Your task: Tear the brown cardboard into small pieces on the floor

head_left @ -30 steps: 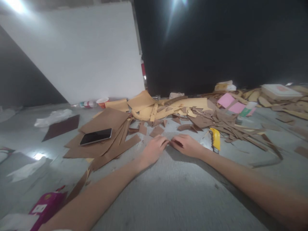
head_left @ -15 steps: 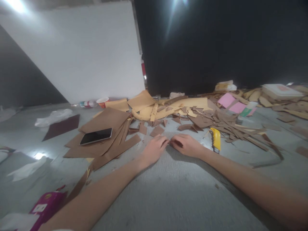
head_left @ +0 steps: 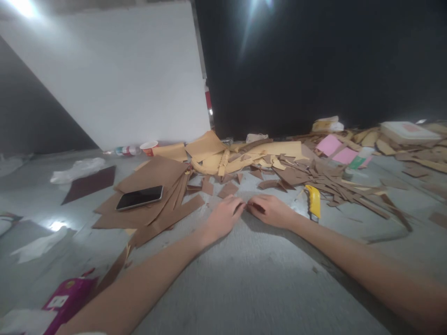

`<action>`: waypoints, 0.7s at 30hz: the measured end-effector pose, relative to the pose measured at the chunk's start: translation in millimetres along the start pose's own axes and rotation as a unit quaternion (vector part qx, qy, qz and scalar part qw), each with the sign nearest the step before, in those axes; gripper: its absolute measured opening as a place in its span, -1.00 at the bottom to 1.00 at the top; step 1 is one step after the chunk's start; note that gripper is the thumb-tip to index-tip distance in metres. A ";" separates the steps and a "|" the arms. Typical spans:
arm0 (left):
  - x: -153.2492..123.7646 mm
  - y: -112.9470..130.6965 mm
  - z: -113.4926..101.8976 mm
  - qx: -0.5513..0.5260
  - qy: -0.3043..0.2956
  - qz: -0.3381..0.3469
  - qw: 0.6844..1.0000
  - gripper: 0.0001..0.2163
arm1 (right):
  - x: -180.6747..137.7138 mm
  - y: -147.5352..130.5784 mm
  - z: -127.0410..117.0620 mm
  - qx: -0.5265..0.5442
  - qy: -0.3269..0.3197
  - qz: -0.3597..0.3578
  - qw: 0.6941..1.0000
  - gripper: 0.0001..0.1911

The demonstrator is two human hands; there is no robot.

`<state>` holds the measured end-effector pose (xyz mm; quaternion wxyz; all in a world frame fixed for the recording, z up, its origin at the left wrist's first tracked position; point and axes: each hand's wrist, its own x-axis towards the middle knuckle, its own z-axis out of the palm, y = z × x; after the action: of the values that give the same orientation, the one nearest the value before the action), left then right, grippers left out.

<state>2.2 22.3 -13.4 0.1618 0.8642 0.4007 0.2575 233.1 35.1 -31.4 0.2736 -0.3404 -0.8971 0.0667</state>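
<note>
Both hands rest close together on the grey tabletop [head_left: 237, 279], their fingertips almost meeting. My left hand [head_left: 224, 217] is closed, fingers curled inward. My right hand [head_left: 270, 211] is closed too, thumb and fingers pinched toward the left. Whatever lies between the fingertips is too small or hidden to make out. Just beyond the hands lies a small brown scrap [head_left: 228, 190] of leather-like sheet. A yellow utility knife [head_left: 313, 202] lies to the right of my right hand.
Brown sheets [head_left: 153, 174] are stacked at left with a phone [head_left: 139, 198] on top. Cut strips [head_left: 335, 181] and tan pieces [head_left: 244, 160] pile up along the back. A purple device [head_left: 70, 298] sits by my left forearm. A paper cup [head_left: 149, 148] stands at the back.
</note>
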 end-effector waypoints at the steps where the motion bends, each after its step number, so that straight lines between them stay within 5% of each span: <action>1: 0.1 0.2 -0.2 0.000 -0.002 -0.002 1.000 -0.80 | -0.1 0.3 0.1 0.001 0.000 -0.001 1.000 -0.82; 21: 1.0 2.9 -1.9 -0.005 -0.005 0.003 1.000 -0.81 | 0.5 -1.9 -0.9 0.002 -0.010 -0.001 1.000 -0.82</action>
<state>3.5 21.4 -10.1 0.1671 0.8658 0.3963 0.2559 232.2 34.0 -29.8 0.2655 -0.3384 -0.9000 0.0715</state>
